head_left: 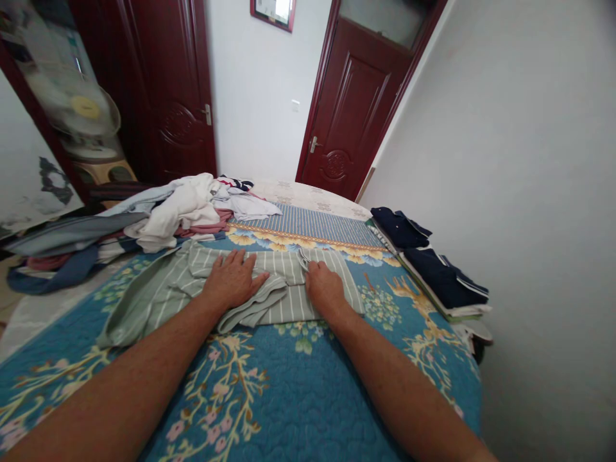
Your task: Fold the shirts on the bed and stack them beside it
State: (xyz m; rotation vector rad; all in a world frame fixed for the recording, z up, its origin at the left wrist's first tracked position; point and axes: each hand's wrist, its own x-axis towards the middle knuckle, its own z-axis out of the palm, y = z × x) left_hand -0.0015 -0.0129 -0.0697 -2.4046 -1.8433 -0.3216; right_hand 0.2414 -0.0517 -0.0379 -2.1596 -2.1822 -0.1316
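Note:
A pale green shirt with white stripes (274, 307) lies partly folded across the bed, its left part loose and wrinkled. My left hand (233, 280) rests flat on the middle of it, fingers spread. Just in front of that hand, a bunched flap of the shirt curves toward me. My right hand (325, 285) is closed at the shirt's right part, fingers curled on a raised edge of cloth. The fingertips of that hand are partly hidden.
A heap of loose clothes (187, 202) lies at the back left. Folded dark navy garments (443, 279) are stacked along the right edge, near the wall. Under everything spreads a blue floral quilt (308, 391). Two dark red doors (356, 96) stand beyond the bed.

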